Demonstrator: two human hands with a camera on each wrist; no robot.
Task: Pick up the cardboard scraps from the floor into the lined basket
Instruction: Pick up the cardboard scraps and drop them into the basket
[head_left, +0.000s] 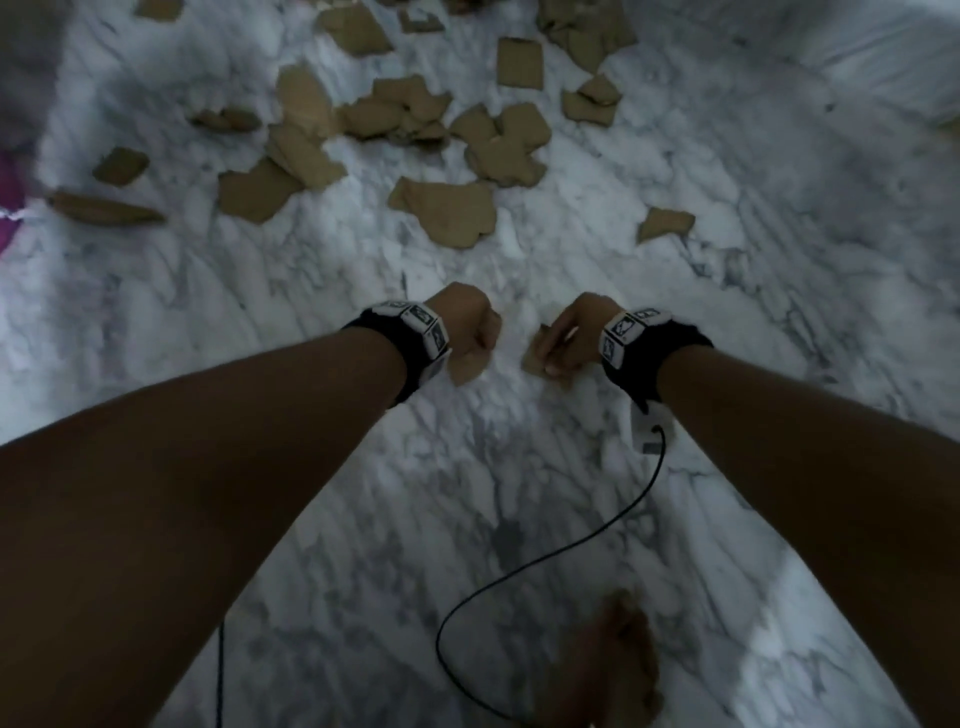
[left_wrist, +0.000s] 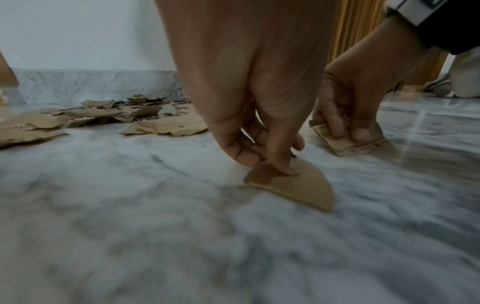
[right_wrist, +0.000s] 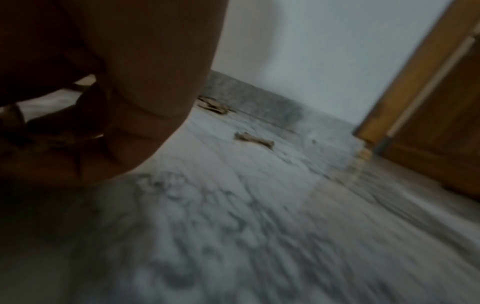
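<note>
Both hands are low over the marble floor (head_left: 467, 519). My left hand (head_left: 475, 332) (left_wrist: 272, 162) pinches a small brown cardboard scrap (left_wrist: 298, 189) (head_left: 465, 366) between thumb and fingers, the scrap tilted with one edge on the floor. My right hand (head_left: 563, 345) (left_wrist: 345, 131) grips another torn scrap (left_wrist: 337, 142) (head_left: 535, 353) at floor level. Several more cardboard scraps (head_left: 447, 213) lie scattered ahead. In the right wrist view the right hand (right_wrist: 91, 123) is dark and blurred. No basket shows clearly in any view.
A lone scrap (head_left: 665, 223) (right_wrist: 255, 139) lies to the right. A black cable (head_left: 545, 561) trails from my right wrist across the floor. My bare foot (head_left: 623, 660) is below. A pink and white thing (head_left: 10, 197) sits at the left edge. A wooden door (right_wrist: 428, 102) and wall stand beyond.
</note>
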